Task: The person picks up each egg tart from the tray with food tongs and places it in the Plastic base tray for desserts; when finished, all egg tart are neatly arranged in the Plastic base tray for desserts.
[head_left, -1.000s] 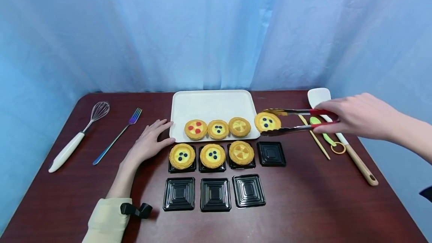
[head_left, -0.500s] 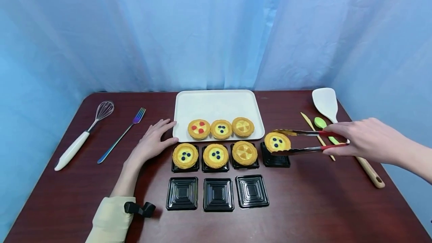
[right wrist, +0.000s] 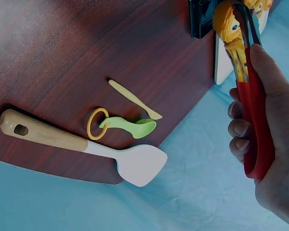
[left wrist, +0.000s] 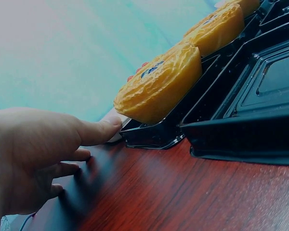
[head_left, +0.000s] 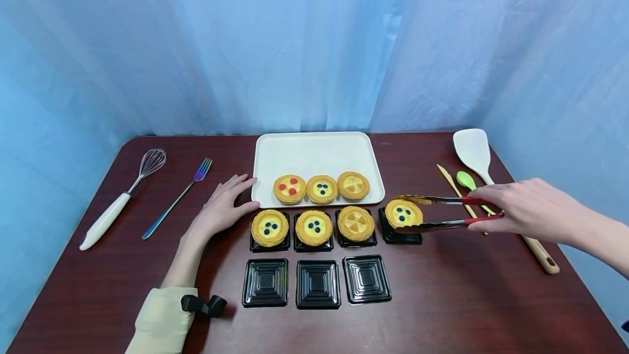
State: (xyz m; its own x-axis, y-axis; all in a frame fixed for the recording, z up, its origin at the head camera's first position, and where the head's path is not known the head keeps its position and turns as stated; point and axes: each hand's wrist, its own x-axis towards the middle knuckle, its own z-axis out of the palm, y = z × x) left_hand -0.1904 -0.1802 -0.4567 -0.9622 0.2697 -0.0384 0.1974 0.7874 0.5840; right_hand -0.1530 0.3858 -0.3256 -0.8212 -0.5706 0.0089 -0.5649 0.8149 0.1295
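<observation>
Blue curtains back a dark wooden table (head_left: pixel 442 299). Since a moment ago, my right hand (head_left: pixel 528 209) gripping red-handled tongs (head_left: pixel 444 213) has lowered the blueberry tart (head_left: pixel 403 213) onto the fourth black tray (head_left: pixel 399 234). My left hand (head_left: pixel 218 209) stays flat, fingers relaxed, touching the white tray (head_left: pixel 314 152). A spatula (head_left: pixel 491 179) lies just beyond my right hand.

Left hand (head_left: pixel 219 209) flat; right hand (head_left: pixel 526 207) fingers curled.

dark wood table (head_left: pixel 442 299), white tray (head_left: pixel 314 152), black cases (head_left: pixel 316 283), utensils (head_left: pixel 118 206)
</observation>
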